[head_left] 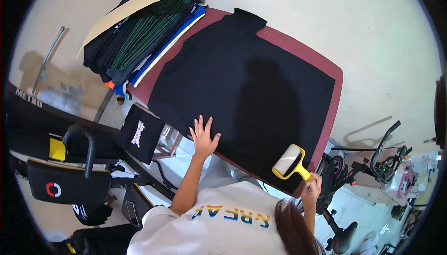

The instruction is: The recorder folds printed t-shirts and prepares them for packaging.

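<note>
A black shirt (205, 68) lies spread flat over a maroon table (333, 106), its collar end toward the wall. On the shirt's near left edge my left hand (203, 138) rests flat with fingers spread. My right hand (313, 187) is closed round the yellow handle of a lint roller (287, 159) at the near right corner. The pale roll is over the black cloth; whether it touches I cannot tell. A dark shadow falls across the middle of the shirt.
Folded garments (144, 36) are stacked at the table's far left, with a tan board (125, 10) on top. A folded black garment (139, 131) lies left of the table. Gym equipment (70, 180) stands at left, an exercise bike (342, 173) at right. A phone (132, 213) lies lower left.
</note>
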`<control>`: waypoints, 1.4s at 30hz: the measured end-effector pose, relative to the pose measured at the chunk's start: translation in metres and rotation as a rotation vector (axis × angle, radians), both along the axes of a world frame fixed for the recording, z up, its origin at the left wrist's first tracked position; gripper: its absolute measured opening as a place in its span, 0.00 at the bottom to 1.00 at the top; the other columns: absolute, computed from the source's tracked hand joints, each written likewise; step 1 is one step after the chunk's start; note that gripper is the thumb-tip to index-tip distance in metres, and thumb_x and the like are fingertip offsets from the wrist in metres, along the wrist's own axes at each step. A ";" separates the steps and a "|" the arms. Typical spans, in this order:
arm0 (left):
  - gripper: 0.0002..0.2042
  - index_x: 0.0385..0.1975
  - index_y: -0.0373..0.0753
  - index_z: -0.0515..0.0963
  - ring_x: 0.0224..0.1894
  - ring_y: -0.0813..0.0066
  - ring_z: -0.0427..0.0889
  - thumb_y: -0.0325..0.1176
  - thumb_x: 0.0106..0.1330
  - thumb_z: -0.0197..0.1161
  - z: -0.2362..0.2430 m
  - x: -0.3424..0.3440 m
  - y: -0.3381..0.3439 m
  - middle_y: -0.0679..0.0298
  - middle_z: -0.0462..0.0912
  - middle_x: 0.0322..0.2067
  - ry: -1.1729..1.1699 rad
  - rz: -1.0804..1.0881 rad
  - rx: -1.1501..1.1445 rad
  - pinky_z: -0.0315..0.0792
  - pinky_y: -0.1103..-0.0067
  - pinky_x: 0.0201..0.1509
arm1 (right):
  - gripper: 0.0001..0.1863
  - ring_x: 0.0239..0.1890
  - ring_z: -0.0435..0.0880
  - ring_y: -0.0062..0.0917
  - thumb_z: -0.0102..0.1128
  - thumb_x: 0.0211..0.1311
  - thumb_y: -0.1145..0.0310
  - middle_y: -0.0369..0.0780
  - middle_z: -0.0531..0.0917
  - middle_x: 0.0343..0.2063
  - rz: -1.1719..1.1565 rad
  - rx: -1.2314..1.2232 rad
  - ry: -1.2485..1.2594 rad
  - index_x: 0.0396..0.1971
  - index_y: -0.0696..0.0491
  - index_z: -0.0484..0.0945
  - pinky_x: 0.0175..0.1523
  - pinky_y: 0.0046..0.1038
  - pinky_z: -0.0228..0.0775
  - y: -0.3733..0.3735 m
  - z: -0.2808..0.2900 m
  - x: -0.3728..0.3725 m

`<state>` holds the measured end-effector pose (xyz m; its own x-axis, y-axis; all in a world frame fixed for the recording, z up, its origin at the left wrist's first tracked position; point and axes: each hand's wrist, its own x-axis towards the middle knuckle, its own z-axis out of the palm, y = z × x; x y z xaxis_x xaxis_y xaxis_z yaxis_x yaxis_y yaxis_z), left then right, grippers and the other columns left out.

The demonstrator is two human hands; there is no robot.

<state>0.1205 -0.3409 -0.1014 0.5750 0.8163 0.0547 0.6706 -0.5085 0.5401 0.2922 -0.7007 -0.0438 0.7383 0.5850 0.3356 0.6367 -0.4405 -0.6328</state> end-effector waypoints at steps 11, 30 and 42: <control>0.26 0.57 0.49 0.61 0.64 0.49 0.46 0.41 0.57 0.54 0.004 -0.054 0.052 0.52 0.50 0.61 -0.108 0.320 -0.085 0.35 0.50 0.62 | 0.30 0.39 0.71 0.39 0.52 0.39 0.84 0.45 0.72 0.35 0.348 -0.355 0.076 0.49 0.48 0.72 0.45 0.32 0.65 0.069 0.025 -0.001; 0.17 0.49 0.39 0.70 0.53 0.55 0.66 0.31 0.58 0.54 0.020 -0.110 0.261 0.53 0.69 0.48 -0.415 0.101 0.085 0.58 0.69 0.57 | 0.35 0.35 0.72 0.35 0.62 0.42 0.74 0.43 0.71 0.30 0.668 -0.265 0.193 0.56 0.40 0.65 0.44 0.30 0.65 0.514 -0.020 -0.048; 0.22 0.53 0.44 0.65 0.58 0.58 0.59 0.36 0.57 0.55 -0.007 -0.028 0.353 0.57 0.62 0.55 -0.285 -0.166 0.039 0.51 0.61 0.61 | 0.29 0.41 0.75 0.23 0.52 0.31 0.89 0.37 0.78 0.37 -0.338 -0.102 0.863 0.43 0.58 0.76 0.44 0.22 0.69 0.084 0.023 -0.051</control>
